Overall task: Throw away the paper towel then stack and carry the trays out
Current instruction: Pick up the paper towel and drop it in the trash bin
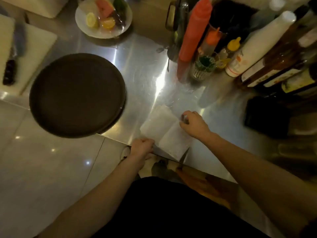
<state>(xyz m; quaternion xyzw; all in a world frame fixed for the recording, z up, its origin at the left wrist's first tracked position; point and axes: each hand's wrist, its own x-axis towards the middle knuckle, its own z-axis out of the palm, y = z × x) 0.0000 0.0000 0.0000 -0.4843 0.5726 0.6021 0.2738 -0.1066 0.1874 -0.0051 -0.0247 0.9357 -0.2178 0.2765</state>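
A white paper towel (164, 129) lies flat on the steel counter (147, 69) near its front edge. My left hand (142, 148) is closed on the towel's near left corner at the counter edge. My right hand (193, 124) pinches its far right edge with the fingertips. A round dark brown tray (77, 93) sits to the left, overhanging the counter's front edge. The rim of a second tray (114, 121) shows beneath it at the lower right.
A knife (184, 156) lies by the towel's near corner. Sauce bottles (193, 38) and a glass (203, 67) crowd the back right. A fruit plate (103, 18) stands at the back. White cutting boards with a knife (12, 66) lie far left.
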